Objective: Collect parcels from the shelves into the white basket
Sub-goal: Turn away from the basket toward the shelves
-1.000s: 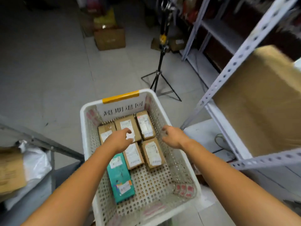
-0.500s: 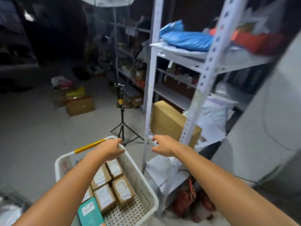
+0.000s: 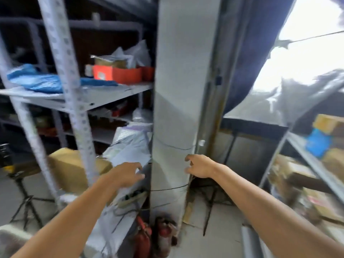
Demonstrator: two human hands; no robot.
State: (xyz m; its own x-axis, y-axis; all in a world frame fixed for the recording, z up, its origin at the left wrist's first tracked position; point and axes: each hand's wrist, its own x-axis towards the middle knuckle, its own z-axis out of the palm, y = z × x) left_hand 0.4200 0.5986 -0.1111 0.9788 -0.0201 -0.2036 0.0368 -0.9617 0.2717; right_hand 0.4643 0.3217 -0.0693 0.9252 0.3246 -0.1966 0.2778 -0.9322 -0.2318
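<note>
Two bare arms stretched forward. Left hand (image 3: 128,174) at 7 o'clock, fingers loosely curled, empty, tips over lower edge of grey mailer parcels (image 3: 130,144); contact unclear. Right hand (image 3: 200,167) at 5 o'clock, fingers loosely hooked, empty, before grey pillar (image 3: 178,90). Brown carton (image 3: 70,168) on shelf rack (image 3: 61,58) at 9 o'clock. Second rack (image 3: 305,153) with boxes (image 3: 327,123) at 3 o'clock. Red extinguishers (image 3: 147,237) on floor (image 3: 219,229) at 6 o'clock. Whitish blur (image 3: 11,233) at 8 o'clock corner: basket or not, cannot tell.
</note>
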